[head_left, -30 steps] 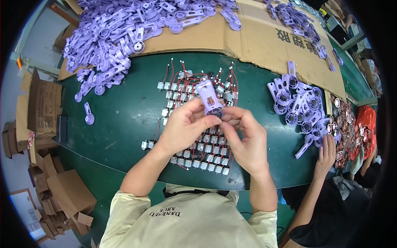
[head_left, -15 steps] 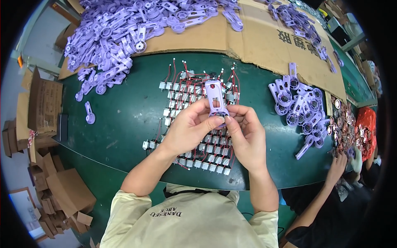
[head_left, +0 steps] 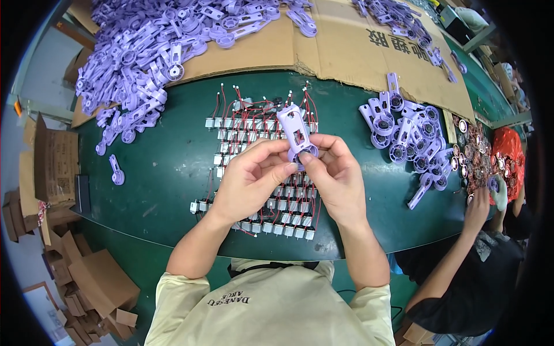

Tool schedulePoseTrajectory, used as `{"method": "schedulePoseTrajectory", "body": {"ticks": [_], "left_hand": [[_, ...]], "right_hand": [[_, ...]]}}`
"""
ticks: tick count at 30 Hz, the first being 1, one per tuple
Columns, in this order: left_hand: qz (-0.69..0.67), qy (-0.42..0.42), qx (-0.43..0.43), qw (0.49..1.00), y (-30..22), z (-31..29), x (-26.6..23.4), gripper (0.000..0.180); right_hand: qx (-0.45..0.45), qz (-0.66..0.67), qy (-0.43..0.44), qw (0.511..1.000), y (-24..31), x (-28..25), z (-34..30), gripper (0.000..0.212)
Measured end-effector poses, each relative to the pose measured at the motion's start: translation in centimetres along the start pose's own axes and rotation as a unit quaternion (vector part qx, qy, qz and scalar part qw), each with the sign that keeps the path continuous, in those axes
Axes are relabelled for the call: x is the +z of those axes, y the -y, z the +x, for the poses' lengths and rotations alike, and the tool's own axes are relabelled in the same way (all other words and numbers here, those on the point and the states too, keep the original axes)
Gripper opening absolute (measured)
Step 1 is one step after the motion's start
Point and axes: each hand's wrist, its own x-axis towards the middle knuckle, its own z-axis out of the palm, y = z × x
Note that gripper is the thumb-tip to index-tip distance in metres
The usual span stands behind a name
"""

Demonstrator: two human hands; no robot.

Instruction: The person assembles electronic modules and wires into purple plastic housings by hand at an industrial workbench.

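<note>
Between my hands a purple plastic fan-handle housing (head_left: pixel 293 124) stands up, its long slotted end away from me and its round ring end toward me. My left hand (head_left: pixel 249 180) is closed on the left side of the ring, thumb in front. On the right side my right hand (head_left: pixel 337 180) grips it too, with the thumb pressed at the ring's opening. What sits inside the ring is partly covered by the thumbs. Beneath my hands, rows of small silver motors (head_left: pixel 293 232) with red wires lie on the green table (head_left: pixel 150 202).
A large heap of purple housings (head_left: pixel 133 57) covers cardboard (head_left: pixel 340 57) at the far left. One single housing (head_left: pixel 116 170) lies left. A smaller pile (head_left: pixel 404 132) is at right, beside copper-coloured rings (head_left: pixel 470 153). A co-worker's hand (head_left: pixel 478 210) reaches there. Cardboard boxes (head_left: pixel 104 282) stand lower left.
The housing has tilted, its slotted end leaning further left. My right thumb has moved up onto the ring's opening. The whole view has shifted slightly.
</note>
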Motion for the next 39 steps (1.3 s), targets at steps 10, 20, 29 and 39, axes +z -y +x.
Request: {"method": "schedulePoseTrajectory", "body": {"ticks": [10,20,29,39], "left_hand": [[0.073,-0.016,0.073,0.995,0.5,-0.1,0.7,0.03],[0.032,0.001,0.038,0.999,0.3,-0.1,0.6,0.029],[0.069,-0.01,0.07,0.995,0.4,0.6,0.3,0.028],[0.235,-0.049,0.113,0.964,0.1,0.1,0.3,0.025]], "right_hand": [[0.033,0.042,0.013,0.998,-0.5,-0.8,0.2,0.025],[0.075,0.158,0.019,0.984,-0.2,-0.8,0.4,0.022],[-0.023,-0.048,0.018,0.998,-0.9,-0.6,0.3,0.025],[-0.011,-0.062,0.074,0.995,-1.5,-0.8,0.5,0.025]]}}
